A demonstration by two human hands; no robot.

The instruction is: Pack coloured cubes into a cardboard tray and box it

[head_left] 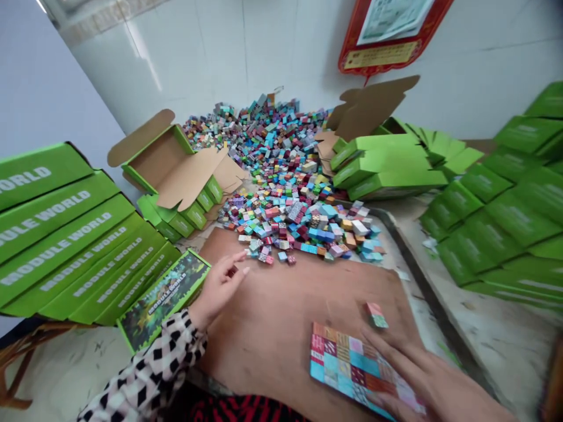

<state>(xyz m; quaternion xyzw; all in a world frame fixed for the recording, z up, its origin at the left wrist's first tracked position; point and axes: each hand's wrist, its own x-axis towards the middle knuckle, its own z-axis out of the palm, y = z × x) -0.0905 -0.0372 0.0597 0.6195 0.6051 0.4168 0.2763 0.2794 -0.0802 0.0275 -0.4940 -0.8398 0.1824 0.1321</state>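
My left hand (222,288) reaches over the brown board (281,316), its fingers apart and fingertips near the front edge of a heap of small patterned cubes (281,217). Nothing shows in its grasp. At the lower right, my right hand (413,369) spans a flat slab of patterned cubes (343,360) set in rows, with fingers along its far side and the thumb at the near side. The hand covers the slab's right end. A loose pink and green block (377,315) lies just beyond those fingers.
Green printed boxes (79,240) stand in a row on the left, with a dark-topped box (169,299) beside my left forearm. An open box (162,158) and more green boxes (387,164) flank the heap. Stacked green boxes (505,211) fill the right.
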